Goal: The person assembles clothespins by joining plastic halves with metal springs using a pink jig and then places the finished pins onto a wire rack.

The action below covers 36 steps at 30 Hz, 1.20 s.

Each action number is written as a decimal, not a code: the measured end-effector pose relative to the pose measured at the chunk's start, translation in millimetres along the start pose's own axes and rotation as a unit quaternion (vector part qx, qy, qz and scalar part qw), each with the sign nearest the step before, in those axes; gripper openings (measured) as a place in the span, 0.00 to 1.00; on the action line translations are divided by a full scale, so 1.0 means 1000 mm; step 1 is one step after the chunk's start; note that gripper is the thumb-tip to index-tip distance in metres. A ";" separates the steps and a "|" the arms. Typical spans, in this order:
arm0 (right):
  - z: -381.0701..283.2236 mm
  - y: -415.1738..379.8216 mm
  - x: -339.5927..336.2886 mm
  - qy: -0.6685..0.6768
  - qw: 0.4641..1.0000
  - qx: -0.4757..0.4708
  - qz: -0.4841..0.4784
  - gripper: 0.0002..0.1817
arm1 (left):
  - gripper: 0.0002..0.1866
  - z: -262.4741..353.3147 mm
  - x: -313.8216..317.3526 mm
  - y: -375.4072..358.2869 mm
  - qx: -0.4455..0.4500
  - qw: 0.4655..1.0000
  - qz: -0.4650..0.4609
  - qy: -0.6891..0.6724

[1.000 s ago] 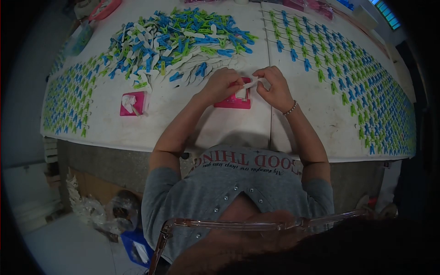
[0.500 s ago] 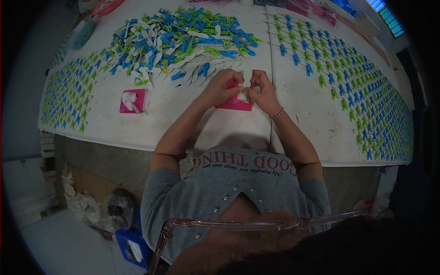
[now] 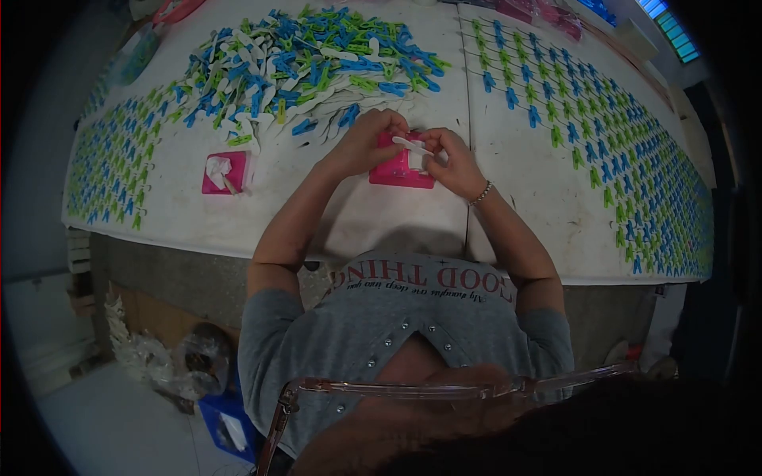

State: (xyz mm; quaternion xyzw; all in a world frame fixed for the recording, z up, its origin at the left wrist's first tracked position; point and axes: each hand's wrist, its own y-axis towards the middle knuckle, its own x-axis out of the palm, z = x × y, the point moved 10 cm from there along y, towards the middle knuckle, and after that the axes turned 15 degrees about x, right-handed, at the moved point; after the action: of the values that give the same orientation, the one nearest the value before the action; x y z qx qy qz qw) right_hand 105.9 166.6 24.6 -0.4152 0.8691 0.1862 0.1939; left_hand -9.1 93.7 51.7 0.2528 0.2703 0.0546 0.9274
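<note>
A pink square base (image 3: 389, 173) lies on the table in front of me, with a small white block (image 3: 417, 161) on it. Above it, my right hand (image 3: 454, 163) pinches one end of a thin white strip with a rounded tip (image 3: 409, 145). The fingers of my left hand (image 3: 367, 144) are bent, close to the strip's other end. Whether they touch it or hold anything I cannot make out. Just beyond my hands is a big heap of blue and green clothespins (image 3: 317, 59), mixed with flat white pieces (image 3: 337, 103).
A second pink base (image 3: 208, 188) with crumpled white material (image 3: 217, 168) lies to the left. Clothespins hang in rows at the left (image 3: 119, 159) and right (image 3: 627, 166) of the white table (image 3: 516, 230). A blue crate (image 3: 226, 424) stands on the floor.
The white strip now shows tilted between my hands above the base. My left hand has shifted slightly left and away from my right hand. The whole view has moved a little.
</note>
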 end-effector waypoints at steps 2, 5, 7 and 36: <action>0.005 -0.003 -0.004 -0.049 0.999 0.001 -0.012 0.20 | 0.16 -0.002 0.007 -0.004 0.009 0.999 -0.016 0.043; 0.008 -0.005 -0.006 -0.099 0.995 -0.001 -0.030 0.20 | 0.14 -0.003 0.018 -0.005 0.029 0.999 -0.007 0.041; 0.006 -0.006 -0.009 -0.099 0.994 -0.004 -0.036 0.20 | 0.13 0.000 0.017 -0.004 0.035 0.996 0.008 0.080; 0.048 0.089 -0.035 -0.148 0.969 0.192 -0.037 0.23 | 0.18 -0.015 0.008 -0.019 -0.046 0.985 0.132 -0.097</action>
State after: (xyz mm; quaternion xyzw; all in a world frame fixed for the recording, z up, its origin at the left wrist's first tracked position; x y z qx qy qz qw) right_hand 64.0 264.7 15.4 -0.3694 0.8343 0.0681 0.4035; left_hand -11.3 85.6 27.6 0.2476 0.1402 0.1644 0.9445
